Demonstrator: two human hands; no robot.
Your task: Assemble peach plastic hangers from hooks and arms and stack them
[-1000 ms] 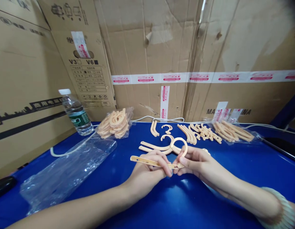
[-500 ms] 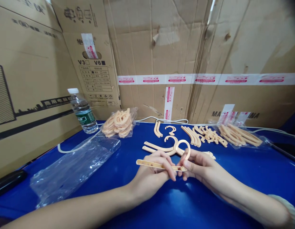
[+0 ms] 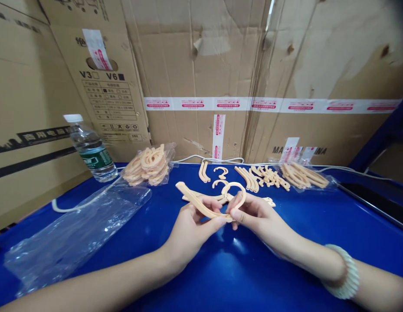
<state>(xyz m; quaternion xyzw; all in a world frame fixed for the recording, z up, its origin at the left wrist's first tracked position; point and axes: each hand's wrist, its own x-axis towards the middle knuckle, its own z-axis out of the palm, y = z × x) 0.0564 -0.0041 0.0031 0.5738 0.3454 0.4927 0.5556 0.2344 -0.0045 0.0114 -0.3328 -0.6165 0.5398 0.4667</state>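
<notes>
Between finger and thumb, my left hand (image 3: 194, 227) grips a beige hanger arm (image 3: 196, 202), a curved plastic bar pointing up to the left. My right hand (image 3: 258, 214) pinches a beige hanger hook (image 3: 239, 189), its round loop standing upright. The arm's inner end and the hook's base meet between my fingertips; whether they are joined, I cannot tell. Just behind my hands lie more hanger pieces on the blue table (image 3: 221, 277), partly covered by them. Farther back are a pair of loose arms (image 3: 204, 172) and a small hook (image 3: 221, 172).
Several arms (image 3: 248, 179) and a heap of small parts (image 3: 273, 177) lie back right, beside a bagged bundle (image 3: 303, 175). At left are a bag of hooks (image 3: 149, 164), a water bottle (image 3: 92, 149) and an empty plastic bag (image 3: 80, 234). Cardboard (image 3: 194, 60) walls the back.
The hanger arm has turned in my left hand, its free end now raised and its broad side showing. The hook stays in my right hand. The view has shifted to the right.
</notes>
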